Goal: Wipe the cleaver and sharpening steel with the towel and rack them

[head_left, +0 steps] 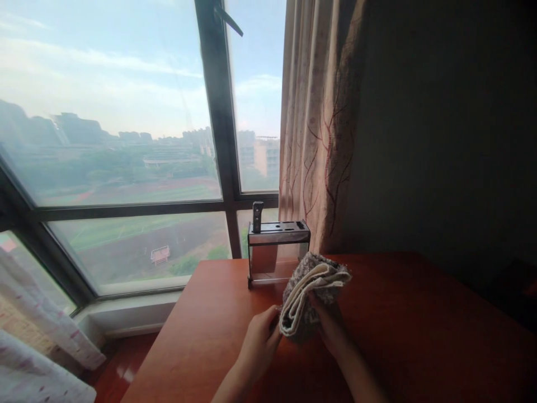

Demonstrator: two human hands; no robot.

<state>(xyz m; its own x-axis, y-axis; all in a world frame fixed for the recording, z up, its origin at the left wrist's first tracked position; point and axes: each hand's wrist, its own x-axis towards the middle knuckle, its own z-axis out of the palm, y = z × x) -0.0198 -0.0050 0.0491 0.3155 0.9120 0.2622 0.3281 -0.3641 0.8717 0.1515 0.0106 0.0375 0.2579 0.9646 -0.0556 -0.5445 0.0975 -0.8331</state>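
Note:
A thick folded cloth, grey and shaggy with pale edges, is held above the table between both hands. My left hand grips its lower left side, with the fingertips hidden by the cloth. My right hand is closed on the cloth from the right, its thumb pressed near the folds and its other fingers out of sight. Just behind the cloth stands a knife block with a metal frame and clear sides. One knife with a dark riveted handle is upright in its left slot.
The reddish-brown wooden table reaches to the window. A patterned curtain hangs behind the knife block, and a dark wall is at the right. At lower left hangs a white spotted curtain.

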